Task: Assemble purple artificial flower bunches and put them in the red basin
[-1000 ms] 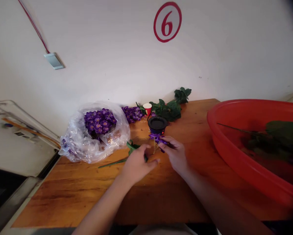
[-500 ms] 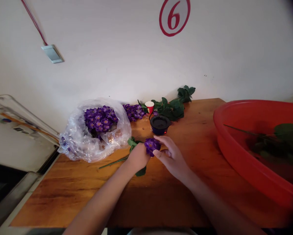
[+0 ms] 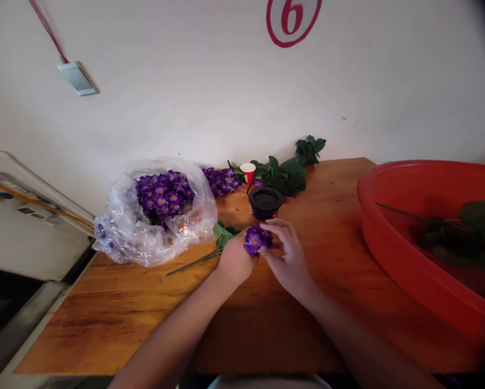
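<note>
A purple artificial flower (image 3: 256, 240) is between my hands, its petals facing up toward me. My left hand (image 3: 236, 259) is closed round the flower's stem just below the bloom; green leaves (image 3: 223, 233) and a thin stem (image 3: 194, 263) stick out on its left side. My right hand (image 3: 287, 254) curls at the bloom's right side, with thumb and fingers on the petals. Just beyond the bloom stands a small dark pot (image 3: 265, 202) with a red light low on its side.
At left a clear plastic bag (image 3: 121, 237) holds many purple blooms (image 3: 163, 195). Behind lie more purple flowers (image 3: 221, 181), a red-and-white paper cup (image 3: 248, 172) and green leafy stems (image 3: 287, 177). A large red basin (image 3: 372, 216) with leafy stems occupies the table's right.
Both hands and the flower have shifted slightly right, and the bloom has turned so its yellow centre shows. The view has tilted a little downward.
</note>
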### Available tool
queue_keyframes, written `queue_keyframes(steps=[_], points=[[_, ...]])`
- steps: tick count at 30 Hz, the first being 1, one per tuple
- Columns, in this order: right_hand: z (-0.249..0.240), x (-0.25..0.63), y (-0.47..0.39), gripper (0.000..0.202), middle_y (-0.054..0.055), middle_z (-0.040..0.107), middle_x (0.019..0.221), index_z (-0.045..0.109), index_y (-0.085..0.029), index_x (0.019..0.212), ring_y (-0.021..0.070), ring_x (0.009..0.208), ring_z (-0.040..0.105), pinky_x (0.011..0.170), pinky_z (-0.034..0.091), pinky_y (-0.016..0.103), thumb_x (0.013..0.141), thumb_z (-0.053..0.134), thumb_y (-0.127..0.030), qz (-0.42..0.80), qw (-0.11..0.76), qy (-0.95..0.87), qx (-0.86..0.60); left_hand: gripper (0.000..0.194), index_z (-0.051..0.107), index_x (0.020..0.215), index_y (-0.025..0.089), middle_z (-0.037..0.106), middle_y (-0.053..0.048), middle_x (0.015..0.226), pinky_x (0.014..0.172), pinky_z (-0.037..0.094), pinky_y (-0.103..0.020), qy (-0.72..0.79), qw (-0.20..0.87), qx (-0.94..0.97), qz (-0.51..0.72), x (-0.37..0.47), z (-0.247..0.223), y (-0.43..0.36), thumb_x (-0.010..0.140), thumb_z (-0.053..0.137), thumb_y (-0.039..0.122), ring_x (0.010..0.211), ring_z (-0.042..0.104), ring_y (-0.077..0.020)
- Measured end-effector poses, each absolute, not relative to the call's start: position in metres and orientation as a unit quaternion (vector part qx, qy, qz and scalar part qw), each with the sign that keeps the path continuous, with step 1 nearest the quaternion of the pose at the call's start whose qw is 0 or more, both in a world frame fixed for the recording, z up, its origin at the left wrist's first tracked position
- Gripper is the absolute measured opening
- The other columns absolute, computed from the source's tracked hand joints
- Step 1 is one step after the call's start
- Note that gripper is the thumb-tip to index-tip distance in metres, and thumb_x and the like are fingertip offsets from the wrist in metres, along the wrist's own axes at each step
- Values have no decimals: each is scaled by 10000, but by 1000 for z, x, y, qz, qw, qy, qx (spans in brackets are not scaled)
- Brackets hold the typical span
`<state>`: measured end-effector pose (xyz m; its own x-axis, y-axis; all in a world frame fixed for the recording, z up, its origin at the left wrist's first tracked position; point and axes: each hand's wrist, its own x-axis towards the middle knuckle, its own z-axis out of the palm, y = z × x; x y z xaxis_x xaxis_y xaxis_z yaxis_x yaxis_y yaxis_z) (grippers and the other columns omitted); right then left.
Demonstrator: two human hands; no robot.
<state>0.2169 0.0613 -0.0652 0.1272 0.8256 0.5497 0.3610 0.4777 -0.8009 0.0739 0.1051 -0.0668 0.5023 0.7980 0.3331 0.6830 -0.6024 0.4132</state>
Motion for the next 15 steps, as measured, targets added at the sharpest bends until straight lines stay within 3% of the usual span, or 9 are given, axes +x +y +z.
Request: queue_keyframes(steps=[3,8,15], points=[[-62,222,61,453,96,479,1333,552,-327,1307,261,1208,514,992,474,450,864,612,-251,161,535,-702,-442,233,624,978,143,687,-122,980,807,534,-361,439,133,853,248,73,-66,104,785,504,93,914,655,-255],[-70,227,64,385,58,623,1098,692,-333,1077,212,1039,592,875,518,409,875,478,-84,99,529,-751,-383,173,580,897,163,667,-78,882,731,506,-308,416,192,843,282,74,-62,101,782,486,74,812,642,-206],[-72,227,66,266,47,670,836,737,-286,867,200,808,609,738,532,400,852,543,-105,108,602,-696,-376,37,535,783,174,598,-15,700,591,398,-255,423,247,816,306,77,-46,100,814,549,157,636,564,-148]])
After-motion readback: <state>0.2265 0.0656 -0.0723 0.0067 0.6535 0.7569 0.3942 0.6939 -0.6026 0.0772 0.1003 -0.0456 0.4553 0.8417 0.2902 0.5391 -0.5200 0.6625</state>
